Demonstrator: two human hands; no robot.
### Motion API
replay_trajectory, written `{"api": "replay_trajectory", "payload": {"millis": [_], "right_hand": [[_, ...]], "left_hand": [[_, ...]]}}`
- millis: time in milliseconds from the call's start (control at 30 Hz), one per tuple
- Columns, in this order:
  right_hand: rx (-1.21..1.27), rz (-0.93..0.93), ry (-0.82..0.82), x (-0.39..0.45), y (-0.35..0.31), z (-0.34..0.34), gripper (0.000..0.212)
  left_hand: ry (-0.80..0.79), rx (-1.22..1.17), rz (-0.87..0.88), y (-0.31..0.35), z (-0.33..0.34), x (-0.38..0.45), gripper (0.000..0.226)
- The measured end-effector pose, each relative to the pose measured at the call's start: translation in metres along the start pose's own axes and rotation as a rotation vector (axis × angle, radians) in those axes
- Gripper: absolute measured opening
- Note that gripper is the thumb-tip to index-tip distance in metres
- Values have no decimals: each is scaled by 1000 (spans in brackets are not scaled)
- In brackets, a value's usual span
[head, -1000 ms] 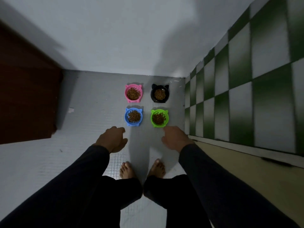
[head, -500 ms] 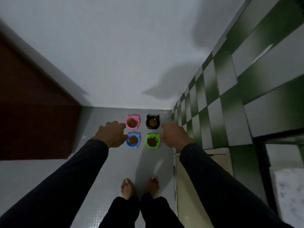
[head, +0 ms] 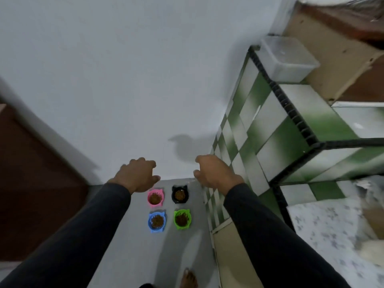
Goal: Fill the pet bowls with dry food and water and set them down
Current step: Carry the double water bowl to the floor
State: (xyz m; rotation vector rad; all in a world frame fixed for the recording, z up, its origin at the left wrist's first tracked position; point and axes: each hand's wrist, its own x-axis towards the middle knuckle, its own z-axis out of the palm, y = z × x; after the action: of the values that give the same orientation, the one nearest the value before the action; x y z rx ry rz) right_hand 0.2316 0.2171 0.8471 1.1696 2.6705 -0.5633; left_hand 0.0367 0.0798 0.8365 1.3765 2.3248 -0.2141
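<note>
Four cat-eared pet bowls stand on the grey floor [head: 128, 235] in a two-by-two square, close to one another but apart. Far row: pink bowl [head: 155, 198] on the left, black bowl [head: 180, 194] on the right. Near row: blue bowl [head: 156, 221] on the left, green bowl [head: 182, 218] on the right. Each holds brown dry food; I see no water in any of them.

My left hand [head: 138, 175] is stretched out in the air above and left of the pink bowl, fingers loosely curled, holding nothing. My right hand [head: 214, 171] is stretched out at the same height, to the right of the black bowl in this view, fingers likewise loosely curled and empty. Neither hand touches a bowl. Both arms wear dark sleeves [head: 270, 231].

The bowls sit near the corner where the white wall [head: 124, 80] meets a counter faced with green-and-white checked tiles [head: 259, 125]. A clear plastic container [head: 287, 59] rests on the counter's top at upper right. A dark brown door [head: 31, 183] stands at the left. One bare foot [head: 188, 278] shows at the bottom edge.
</note>
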Motion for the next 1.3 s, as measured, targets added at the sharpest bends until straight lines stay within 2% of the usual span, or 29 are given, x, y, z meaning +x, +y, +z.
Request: {"api": "replay_trajectory", "payload": {"millis": [133,300,400,600,700,967,1133,1300], "right_hand": [[21,75,69,-23,-8,-22,39],[23,177,133,-61,-21,-37,21],[25,253,186,-92,-32,-38,33],[54,397,256,-153,-51,-28,28],[55,450,286,-187,-55,-25,37],[43,675,376,-299,-42,-10,37],[96,834,415,-376,-24,9,42],[122,950,430,-460,-9,31,43]], "left_hand": [[34,21,63,4,-19,-6,58],[70,62,174,10,-44,-17,57],[76,75,259,13,-52,-28,59],[96,132,413,21,-55,-57,60],[108,159,494,32,-55,-73,60],[96,139,757,109,-42,-129,48],[128,183,924,163,-18,-181,50],[136,229,991,215,14,-247,57]]}}
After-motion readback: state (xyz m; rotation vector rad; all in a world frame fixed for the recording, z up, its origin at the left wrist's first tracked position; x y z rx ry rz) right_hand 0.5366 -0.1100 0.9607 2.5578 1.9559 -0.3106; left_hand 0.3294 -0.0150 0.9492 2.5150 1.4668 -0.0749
